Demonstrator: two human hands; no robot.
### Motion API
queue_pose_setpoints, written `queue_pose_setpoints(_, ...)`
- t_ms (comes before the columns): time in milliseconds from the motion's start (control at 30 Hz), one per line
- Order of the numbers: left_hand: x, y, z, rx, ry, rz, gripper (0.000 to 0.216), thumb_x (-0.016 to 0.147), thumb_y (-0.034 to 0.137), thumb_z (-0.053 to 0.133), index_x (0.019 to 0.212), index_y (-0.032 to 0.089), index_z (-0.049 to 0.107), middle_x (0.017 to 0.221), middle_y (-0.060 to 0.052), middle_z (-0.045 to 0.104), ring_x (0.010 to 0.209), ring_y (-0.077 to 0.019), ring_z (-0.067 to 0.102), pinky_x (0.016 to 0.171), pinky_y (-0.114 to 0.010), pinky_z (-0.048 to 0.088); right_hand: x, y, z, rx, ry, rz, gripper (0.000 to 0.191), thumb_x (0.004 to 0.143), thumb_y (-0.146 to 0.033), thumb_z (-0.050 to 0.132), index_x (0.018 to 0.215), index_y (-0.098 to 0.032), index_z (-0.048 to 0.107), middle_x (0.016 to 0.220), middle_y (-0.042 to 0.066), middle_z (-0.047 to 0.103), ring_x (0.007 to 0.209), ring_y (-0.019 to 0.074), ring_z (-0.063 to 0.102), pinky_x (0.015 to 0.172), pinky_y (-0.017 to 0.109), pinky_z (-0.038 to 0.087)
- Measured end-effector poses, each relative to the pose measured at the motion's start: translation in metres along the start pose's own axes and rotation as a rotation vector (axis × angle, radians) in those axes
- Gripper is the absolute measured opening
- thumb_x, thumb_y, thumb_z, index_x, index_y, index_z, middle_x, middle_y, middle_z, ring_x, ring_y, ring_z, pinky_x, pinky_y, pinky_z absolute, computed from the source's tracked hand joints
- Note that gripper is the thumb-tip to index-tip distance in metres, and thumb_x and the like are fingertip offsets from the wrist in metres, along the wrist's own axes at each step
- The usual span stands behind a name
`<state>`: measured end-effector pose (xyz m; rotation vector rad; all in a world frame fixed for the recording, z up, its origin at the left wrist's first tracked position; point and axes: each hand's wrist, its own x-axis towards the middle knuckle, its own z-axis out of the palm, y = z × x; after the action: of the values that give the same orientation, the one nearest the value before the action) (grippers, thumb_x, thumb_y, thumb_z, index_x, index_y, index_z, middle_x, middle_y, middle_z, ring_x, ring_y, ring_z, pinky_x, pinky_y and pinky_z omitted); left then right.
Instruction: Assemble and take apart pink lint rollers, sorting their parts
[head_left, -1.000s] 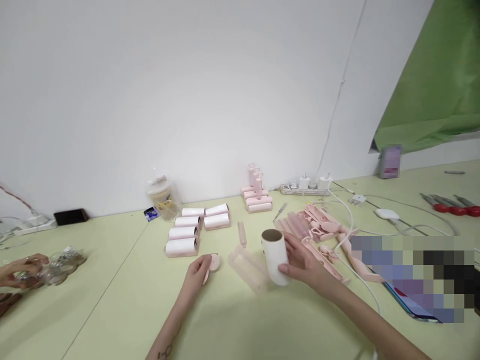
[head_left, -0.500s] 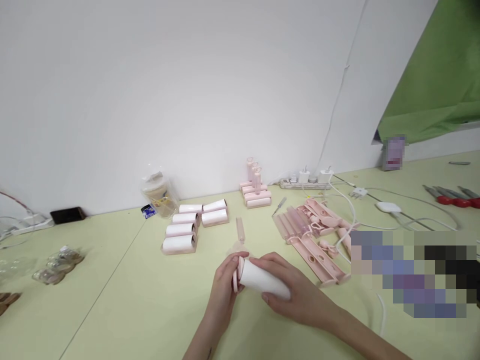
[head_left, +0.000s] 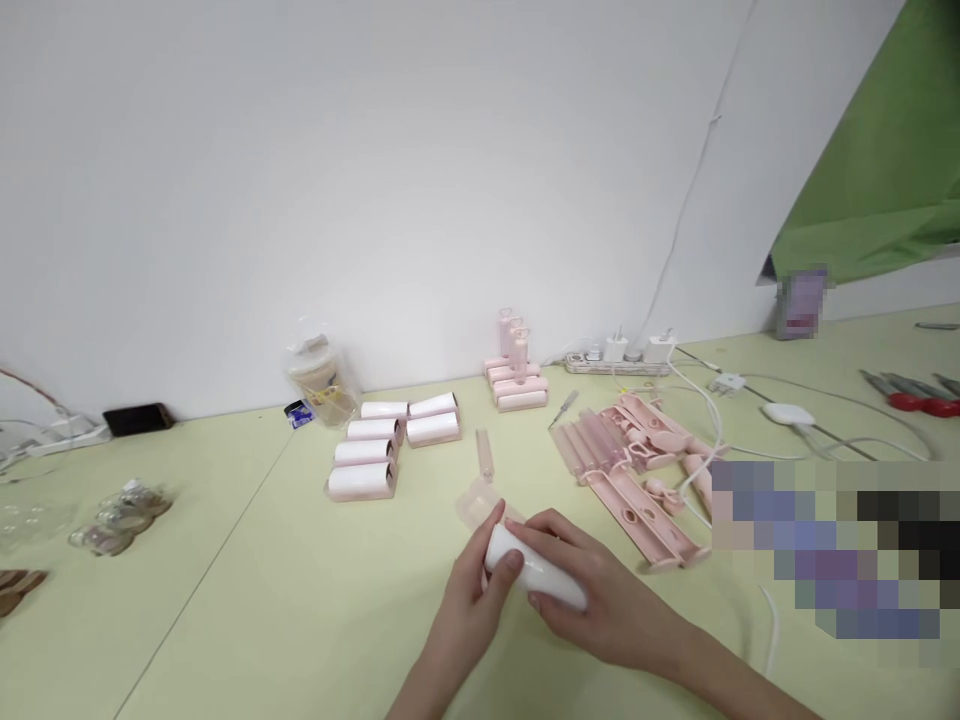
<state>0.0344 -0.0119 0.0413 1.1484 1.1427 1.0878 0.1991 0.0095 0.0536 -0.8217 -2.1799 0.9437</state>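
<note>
Between my two hands is a lint roller (head_left: 551, 580) with a white roll, tilted down toward the right. My left hand (head_left: 474, 592) grips its left end, the thumb laid over the white surface. My right hand (head_left: 609, 590) wraps round the right part of the roll from above and below. The pink end piece at the left is now hidden by my fingers. A clear plastic piece (head_left: 480, 500) lies just beyond my left hand. Farther back is a slim translucent pink tube (head_left: 484, 455).
White rolls in pink cases (head_left: 364, 480) stand in rows at the left middle. Assembled pink rollers (head_left: 523, 400) are by the wall. Pink handle parts (head_left: 637, 510) and a screwdriver (head_left: 564, 408) lie on the right. A power strip (head_left: 615, 366) trails white cables.
My left hand has closed further round the roller's left end, its thumb moving onto the white roll. The pink end piece went out of sight. The view has shifted slightly.
</note>
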Motion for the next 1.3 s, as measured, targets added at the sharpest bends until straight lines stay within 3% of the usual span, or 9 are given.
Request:
queue_pose_setpoints(100, 0.003, 0.006, 0.000, -0.201, 0.142, -0.007, 0.040, 0.073, 0.042, 0.058, 0.108, 0.022, 0.056, 0.084, -0.002, 0.057, 0.065, -0.0121, 0.046, 0.057, -0.020, 0.036, -0.002, 0.002, -0.001, 0.239, 0.030, 0.058, 0.061, 0.074, -0.027, 0.057, 0.126, -0.027, 0.025, 0.115, 0.009, 0.041, 0.102, 0.0216, 0.046, 0.081, 0.034, 0.045)
queue_pose_setpoints(167, 0.005, 0.009, 0.000, -0.422, 0.222, -0.005, 0.036, 0.075, 0.046, 0.054, 0.101, 0.022, 0.057, 0.066, 0.002, 0.051, 0.053, -0.0084, 0.039, 0.051, -0.018, 0.032, -0.003, 0.006, 0.003, 0.339, 0.229, 0.039, 0.060, 0.072, -0.034, 0.060, 0.120, -0.027, 0.024, 0.114, 0.009, 0.039, 0.101, 0.0213, 0.046, 0.078, 0.034, 0.046)
queue_pose_setpoints(267, 0.004, 0.009, 0.003, -0.678, 0.243, -0.047, 0.040, 0.079, 0.052, 0.044, 0.094, 0.018, 0.058, 0.051, 0.005, 0.041, 0.047, -0.0079, 0.035, 0.049, -0.018, 0.033, -0.004, 0.009, 0.015, 0.150, 0.389, -0.018, 0.039, 0.072, -0.029, 0.062, 0.102, -0.027, 0.037, 0.096, 0.004, 0.044, 0.085, 0.0174, 0.049, 0.070, 0.030, 0.047)
queue_pose_setpoints(400, -0.006, 0.003, 0.017, -0.770, 0.135, -0.186, 0.045, 0.080, 0.053, 0.041, 0.097, 0.016, 0.060, 0.067, -0.002, 0.056, 0.064, -0.0123, 0.051, 0.063, -0.021, 0.040, -0.004, 0.005, 0.033, -0.163, 0.163, -0.122, 0.030, 0.075, -0.023, 0.059, 0.103, -0.025, 0.048, 0.088, 0.004, 0.052, 0.079, 0.0170, 0.051, 0.066, 0.029, 0.046)
queue_pose_setpoints(533, -0.008, 0.000, 0.023, -0.819, -0.034, -0.238, 0.050, 0.083, 0.052, 0.036, 0.109, 0.014, 0.055, 0.085, -0.007, 0.061, 0.085, -0.0196, 0.054, 0.071, -0.027, 0.041, -0.003, 0.001, 0.030, -0.157, 0.166, -0.226, 0.017, 0.082, -0.018, 0.050, 0.097, -0.024, 0.057, 0.089, 0.005, 0.056, 0.083, 0.0162, 0.054, 0.070, 0.028, 0.046)
queue_pose_setpoints(633, 0.000, 0.004, 0.015, -0.837, 0.054, -0.126, 0.046, 0.084, 0.048, 0.037, 0.114, 0.016, 0.050, 0.090, -0.007, 0.060, 0.081, -0.0183, 0.053, 0.066, -0.027, 0.041, -0.002, 0.001, 0.013, 0.071, 0.267, -0.137, 0.015, 0.083, -0.020, 0.050, 0.095, -0.026, 0.057, 0.085, 0.003, 0.058, 0.080, 0.0139, 0.056, 0.070, 0.025, 0.047)
queue_pose_setpoints(767, 0.008, 0.005, 0.005, -0.715, 0.184, -0.097, 0.038, 0.084, 0.043, 0.041, 0.112, 0.017, 0.047, 0.087, -0.006, 0.056, 0.064, -0.0133, 0.048, 0.052, -0.025, 0.039, 0.000, 0.005, -0.007, 0.353, 0.505, 0.078, 0.012, 0.080, -0.029, 0.055, 0.090, -0.025, 0.058, 0.076, 0.001, 0.057, 0.067, 0.0125, 0.057, 0.056, 0.020, 0.048)
queue_pose_setpoints(1100, 0.006, -0.002, 0.011, -0.645, 0.138, -0.124, 0.038, 0.084, 0.042, 0.040, 0.108, 0.013, 0.047, 0.082, -0.006, 0.051, 0.067, -0.0151, 0.047, 0.054, -0.026, 0.040, 0.001, 0.007, -0.002, 0.364, 0.474, 0.014, 0.009, 0.080, -0.027, 0.055, 0.086, -0.025, 0.061, 0.081, 0.002, 0.050, 0.074, 0.0135, 0.053, 0.061, 0.022, 0.047)
queue_pose_setpoints(1300, 0.004, -0.001, 0.014, -0.771, 0.118, -0.106, 0.024, 0.080, 0.039, 0.050, 0.075, 0.016, 0.052, 0.073, -0.002, 0.052, 0.069, -0.0143, 0.049, 0.061, -0.024, 0.040, -0.003, 0.002, 0.001, 0.265, 0.424, -0.016, 0.021, 0.082, -0.025, 0.051, 0.103, -0.028, 0.051, 0.088, 0.003, 0.049, 0.077, 0.0140, 0.053, 0.065, 0.024, 0.048)
